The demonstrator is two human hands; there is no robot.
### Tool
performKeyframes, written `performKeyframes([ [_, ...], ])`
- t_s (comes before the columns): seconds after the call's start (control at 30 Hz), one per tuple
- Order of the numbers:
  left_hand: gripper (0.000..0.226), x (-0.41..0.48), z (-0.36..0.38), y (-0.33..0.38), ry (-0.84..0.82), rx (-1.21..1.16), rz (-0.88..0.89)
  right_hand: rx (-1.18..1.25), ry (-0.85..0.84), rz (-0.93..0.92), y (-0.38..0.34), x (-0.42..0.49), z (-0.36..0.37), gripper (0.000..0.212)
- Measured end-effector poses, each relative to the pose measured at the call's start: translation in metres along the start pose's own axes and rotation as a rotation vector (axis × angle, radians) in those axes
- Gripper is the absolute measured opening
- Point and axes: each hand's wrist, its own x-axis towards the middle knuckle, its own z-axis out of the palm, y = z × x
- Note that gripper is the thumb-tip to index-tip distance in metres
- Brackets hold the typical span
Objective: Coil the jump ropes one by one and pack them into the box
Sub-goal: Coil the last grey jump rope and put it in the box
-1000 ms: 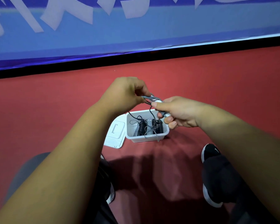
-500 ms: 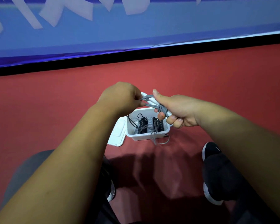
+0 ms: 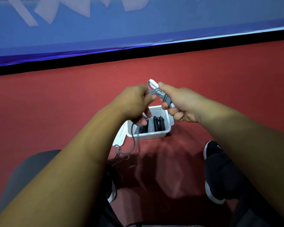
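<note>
Hands meet above the white box [image 3: 152, 135]: the right hand [image 3: 182, 104] is fisted around the white handles with grey jump rope [image 3: 159, 94] wound on them, while the left hand [image 3: 134, 102] pinches the loose cord, whose tail hangs below it to the red floor [image 3: 56, 104]. Under both hands, coiled ropes [image 3: 152, 125] fill the box; its lid [image 3: 120, 138] lies left of it.

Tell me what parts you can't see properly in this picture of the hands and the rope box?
All in the head view:
- White handles of the grey jump rope: mostly hidden inside the right hand.
- The rope's path through the left hand: covered by its fingers.
- Box contents: coils too small to count, the left end behind the left hand.
- Lid: partly behind the left forearm.
</note>
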Motion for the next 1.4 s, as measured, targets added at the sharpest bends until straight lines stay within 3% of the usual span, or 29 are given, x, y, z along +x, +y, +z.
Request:
performKeyframes([
  [0.13, 0.018, 0.006, 0.005, -0.002, -0.031, -0.485, -0.003, 0.027, 0.018, 0.007, -0.003, 0.001, -0.005, 0.049],
  [0.23, 0.026, 0.015, 0.002, -0.009, -0.001, -0.626, -0.014, 0.027, 0.016, 0.008, -0.004, 0.001, -0.008, 0.047],
  [0.43, 0.023, 0.014, -0.001, -0.014, -0.043, -0.394, -0.064, 0.164, -0.131, -0.002, -0.011, -0.005, -0.003, 0.034],
  [0.57, 0.017, 0.013, -0.006, -0.019, -0.040, -0.195, -0.091, 0.172, -0.114, -0.012, -0.013, -0.012, 0.004, 0.026],
  [0.73, 0.021, 0.009, -0.001, -0.019, -0.159, -0.142, -0.284, 0.171, -0.094, -0.024, -0.008, -0.018, 0.013, 0.024],
  [0.83, 0.034, 0.007, 0.004, -0.013, -0.190, -0.139, -0.373, 0.231, -0.108, -0.038, -0.006, -0.017, 0.020, 0.025],
  [1.2, 0.043, 0.004, 0.003, -0.009, -0.237, -0.142, -0.240, 0.448, -0.105, -0.060, -0.012, -0.009, 0.006, 0.018],
  [1.4, 0.042, 0.005, 0.003, -0.010, -0.219, -0.220, -0.234, 0.406, -0.047, -0.117, -0.012, -0.007, 0.005, 0.013],
])
